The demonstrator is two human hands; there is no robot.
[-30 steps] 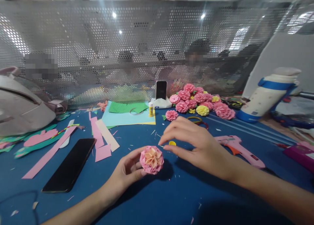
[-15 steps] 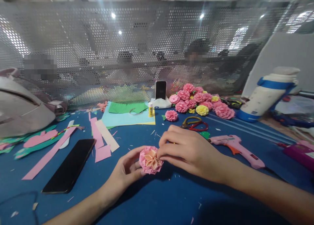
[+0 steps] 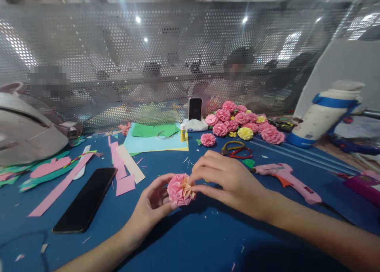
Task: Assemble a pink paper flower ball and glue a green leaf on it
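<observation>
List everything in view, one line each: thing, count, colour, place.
paper flower: one, pink with peach centre, front centre
flower pile: over ten, pink and yellow, back, right of centre
flat phone: one, black, near left
upright phone: one, black, back centre
glue stick: one, white and yellow, beside the sheets
paper sheets: several, green, light blue, yellow, back centre
paper strips: several, pink and cream, left of centre
scissors: one pair, red and yellow handles, in front of the pile
glue gun: one, pink, right
flask: one, white and blue, far right
mesh screen: one, grey, along the back
table: one, blue
left hand: cups the flower
right hand: pinches its centre
</observation>
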